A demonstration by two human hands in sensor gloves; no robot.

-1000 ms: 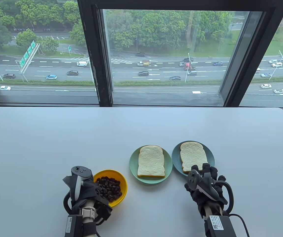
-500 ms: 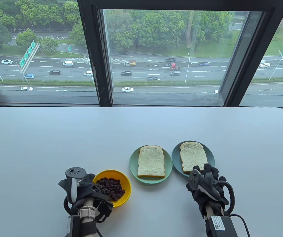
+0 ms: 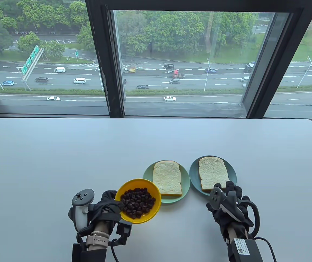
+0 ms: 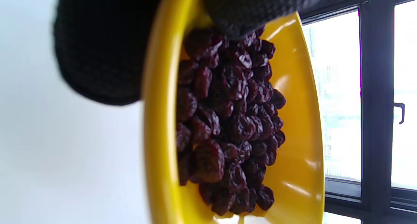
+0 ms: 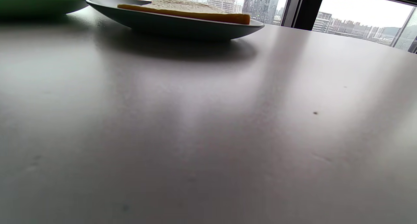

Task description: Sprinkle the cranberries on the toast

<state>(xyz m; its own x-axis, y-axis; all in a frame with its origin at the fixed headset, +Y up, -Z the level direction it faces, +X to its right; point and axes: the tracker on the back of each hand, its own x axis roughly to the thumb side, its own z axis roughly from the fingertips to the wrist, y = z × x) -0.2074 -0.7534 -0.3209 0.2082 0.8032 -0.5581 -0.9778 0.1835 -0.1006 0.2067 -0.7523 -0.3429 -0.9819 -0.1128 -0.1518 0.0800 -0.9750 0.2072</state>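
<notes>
Left hand (image 3: pixel 105 208) grips the yellow bowl (image 3: pixel 153 192) of cranberries (image 3: pixel 137 202) by its rim, near the desk's (image 3: pixel 63 152) front edge, overlapping the green plate (image 3: pixel 184 188); right hand (image 3: pixel 230 206) rests beside the blue plate (image 3: pixel 230 170), finger state indiscernible; each plate bears toast (image 3: pixel 166 177).

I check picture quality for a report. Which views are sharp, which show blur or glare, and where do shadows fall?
Table view: sharp, in even daylight. Left wrist view: turned sideways, the glove blurred, the window washed out white, bright glints on the yellow bowl. Right wrist view: dim table with a soft sheen, a dark shadow under the plate.
</notes>
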